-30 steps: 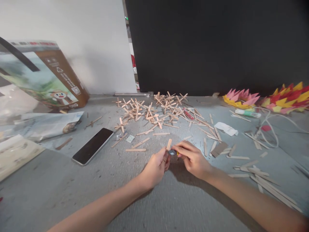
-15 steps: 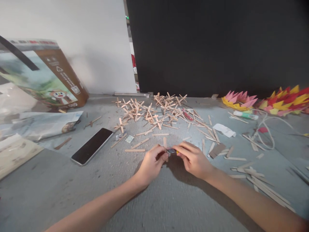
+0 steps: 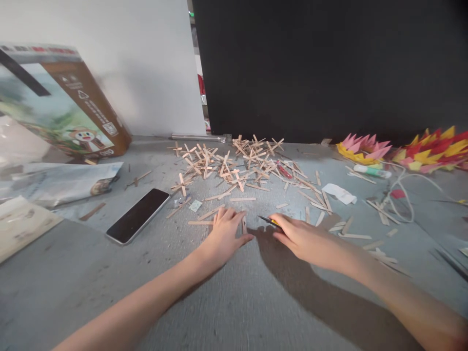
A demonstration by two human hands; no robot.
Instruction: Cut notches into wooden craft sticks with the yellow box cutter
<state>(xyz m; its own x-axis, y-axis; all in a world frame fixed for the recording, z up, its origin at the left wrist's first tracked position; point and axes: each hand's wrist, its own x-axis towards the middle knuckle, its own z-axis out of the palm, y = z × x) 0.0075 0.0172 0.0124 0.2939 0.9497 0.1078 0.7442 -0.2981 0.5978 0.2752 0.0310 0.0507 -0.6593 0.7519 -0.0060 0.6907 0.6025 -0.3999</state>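
My left hand (image 3: 224, 233) lies on the grey floor with its fingers stretched out flat, pressing down a short wooden craft stick (image 3: 244, 224) beside its thumb. My right hand (image 3: 298, 235) is closed around a small yellow-handled utility knife (image 3: 267, 221), whose dark blade points left toward that stick. The two hands are a short gap apart. Beyond them lies a heap of wooden stick crosses (image 3: 234, 163) and loose sticks.
A black phone (image 3: 138, 215) lies left of my hands, with a tilted cardboard box (image 3: 62, 105) and printed sheets (image 3: 54, 180) further left. Paper flowers (image 3: 365, 148), a glue tube (image 3: 369, 170), a white cable (image 3: 405, 200) and more sticks (image 3: 351, 236) lie to the right. A black panel (image 3: 329, 68) stands behind.
My left hand opened and laid the stick flat on the floor, pressing it down. My right hand drew the knife slightly right, away from the stick. The view tilted a little.
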